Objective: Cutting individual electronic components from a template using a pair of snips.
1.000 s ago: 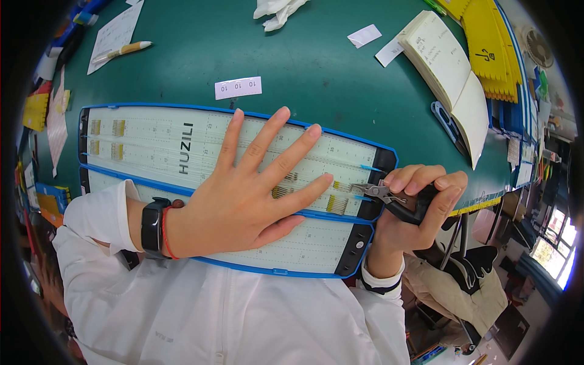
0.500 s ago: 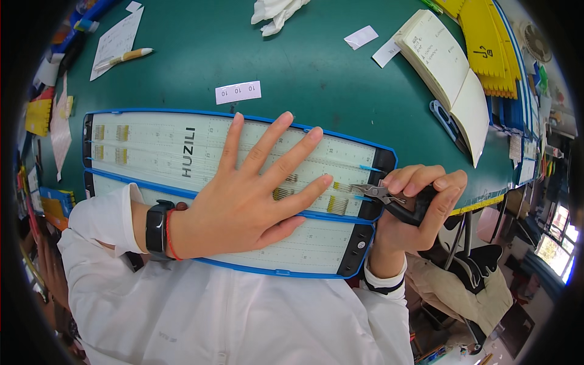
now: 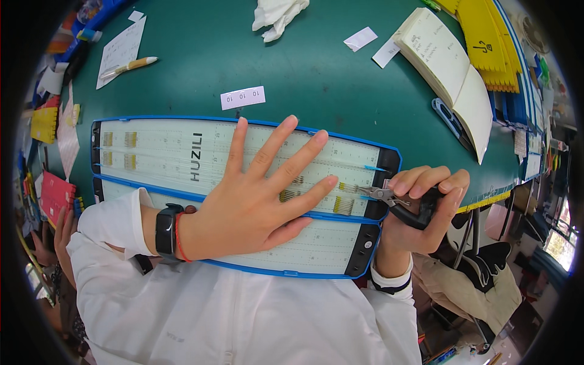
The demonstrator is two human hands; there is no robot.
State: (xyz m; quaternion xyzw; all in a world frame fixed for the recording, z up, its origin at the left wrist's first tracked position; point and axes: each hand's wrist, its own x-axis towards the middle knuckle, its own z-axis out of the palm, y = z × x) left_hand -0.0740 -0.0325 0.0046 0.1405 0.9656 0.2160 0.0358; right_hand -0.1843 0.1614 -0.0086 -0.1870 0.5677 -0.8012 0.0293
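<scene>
A long flat blue-rimmed case (image 3: 155, 125) lies unfolded across my lap and the table edge, its pale panels marked with scale lines. Fingers spread, my left hand (image 3: 261, 188) rests flat on the upper panel and covers its middle. In my right hand (image 3: 426, 198), at the case's right end, are small cutting pliers (image 3: 410, 212) with black handles. Their metal jaws reach over the panel, beside a bright blue tip and thin clear lines; whether they grip a line is too small to tell. Rows of small fine hooks (image 3: 344, 205) sit just left of the jaws, more at the panel's left end.
Beyond the case on the green table (image 3: 182, 79) lie a white label strip (image 3: 243, 97), a pen (image 3: 131, 66), an open notebook (image 3: 438, 58), a blue-handled cutter (image 3: 448, 118) and crumpled tissue (image 3: 280, 15). Yellow folders (image 3: 480, 42) are stacked far right. Another person's hand (image 3: 62, 240) shows at left.
The whole view has shifted a little, so the case and my hands appear slightly farther right. My left hand stays spread on the panel; the pliers stay at the case's right end.
</scene>
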